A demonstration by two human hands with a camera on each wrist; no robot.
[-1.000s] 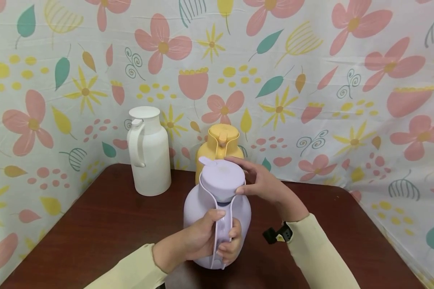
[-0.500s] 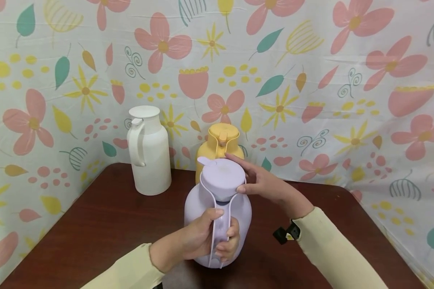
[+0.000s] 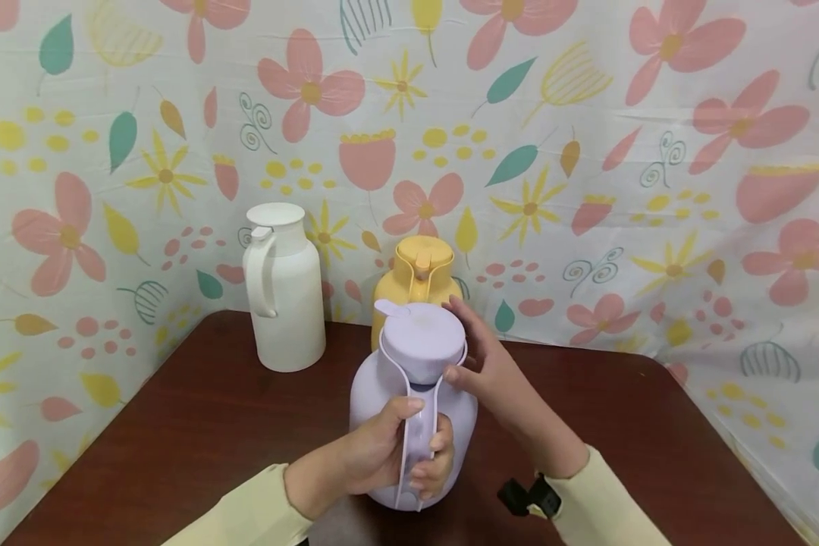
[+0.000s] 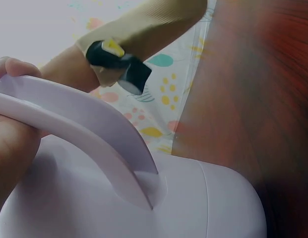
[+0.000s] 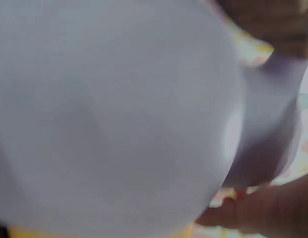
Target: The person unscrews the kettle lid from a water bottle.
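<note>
A lilac thermos jug (image 3: 370, 409) stands upright on the table, its handle towards me. My left hand (image 3: 368, 456) grips the handle (image 3: 419, 436), thumb on top and fingers wrapped round its right side. At the jug's top, my right hand (image 3: 501, 383) holds the round lid (image 3: 423, 334) from the right, thumb at the front and fingers towards the back. A small tab sticks out from the lid's far left side. The right wrist view shows the blurred, pale lilac jug (image 5: 119, 119) very close, with fingertips (image 5: 223, 213) beneath it.
Right behind the lilac jug stands a yellow jug (image 3: 387, 297), partly hidden by it. A white jug (image 3: 288, 303) is further left at the back. They share a dark red-brown table (image 3: 198, 425), with a floral curtain (image 3: 560, 227) behind its far edge.
My right hand has turned round the lid: its fingertips have shifted right and its thumb slightly down and left. The left hand keeps its grip and the jug stays put.
</note>
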